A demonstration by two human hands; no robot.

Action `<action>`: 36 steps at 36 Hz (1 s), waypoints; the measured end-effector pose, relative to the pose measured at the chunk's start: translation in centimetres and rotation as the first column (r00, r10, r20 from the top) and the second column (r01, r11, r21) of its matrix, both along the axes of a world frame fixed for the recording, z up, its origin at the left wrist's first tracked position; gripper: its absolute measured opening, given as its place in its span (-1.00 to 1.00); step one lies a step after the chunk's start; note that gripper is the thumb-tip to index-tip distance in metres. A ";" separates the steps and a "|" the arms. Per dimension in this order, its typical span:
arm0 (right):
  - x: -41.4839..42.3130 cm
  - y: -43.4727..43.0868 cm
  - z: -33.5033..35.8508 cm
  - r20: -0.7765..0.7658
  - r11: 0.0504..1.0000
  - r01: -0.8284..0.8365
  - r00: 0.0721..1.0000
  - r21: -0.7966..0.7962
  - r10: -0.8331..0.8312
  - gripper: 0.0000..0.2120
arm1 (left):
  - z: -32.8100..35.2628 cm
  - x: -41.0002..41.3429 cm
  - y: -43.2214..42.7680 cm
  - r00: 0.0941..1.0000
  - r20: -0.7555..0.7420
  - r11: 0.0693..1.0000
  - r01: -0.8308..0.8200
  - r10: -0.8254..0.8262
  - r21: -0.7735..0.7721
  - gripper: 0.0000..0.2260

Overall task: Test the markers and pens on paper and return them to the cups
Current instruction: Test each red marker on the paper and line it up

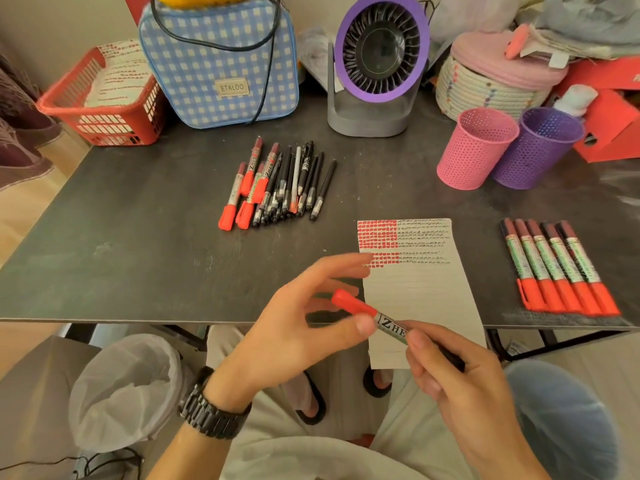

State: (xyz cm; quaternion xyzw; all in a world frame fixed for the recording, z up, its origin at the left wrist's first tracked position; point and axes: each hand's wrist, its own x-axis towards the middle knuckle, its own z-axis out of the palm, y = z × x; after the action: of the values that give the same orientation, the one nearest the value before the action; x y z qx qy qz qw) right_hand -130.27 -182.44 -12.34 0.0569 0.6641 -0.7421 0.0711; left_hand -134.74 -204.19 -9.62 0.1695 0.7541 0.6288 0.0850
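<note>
A red-capped marker (379, 318) hangs over the table's front edge, above the sheet of paper (426, 296). My right hand (460, 382) grips its barrel. My left hand (298, 327) touches the marker near the cap with the thumb, its other fingers spread. The paper carries rows of red and black test marks at its top. A heap of markers and pens (280, 181) lies mid-table. Several red-capped markers (557, 268) lie in a neat row at the right. A pink cup (476, 147) and a purple cup (538, 147) stand at the back right.
A purple fan (377, 64), a blue checked bag (221, 60) and a red basket (100, 95) line the back of the dark table (138, 244). A rope basket (491, 84) and red boxes (609, 119) crowd the back right. A lined bin (128, 389) stands under the table.
</note>
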 end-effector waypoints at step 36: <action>-0.6 -0.2 1.9 0.046 0.976 0.210 0.977 -0.056 -0.207 -0.62 | -0.5 -0.8 4.5 0.947 0.124 0.935 -0.314 0.296 0.165 -0.77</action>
State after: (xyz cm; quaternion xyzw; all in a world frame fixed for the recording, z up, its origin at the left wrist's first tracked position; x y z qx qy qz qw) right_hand -130.90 -182.67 -10.43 0.1389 0.6302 -0.7639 0.0079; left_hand -135.52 -199.66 -10.15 0.0267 0.7052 0.7085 0.0072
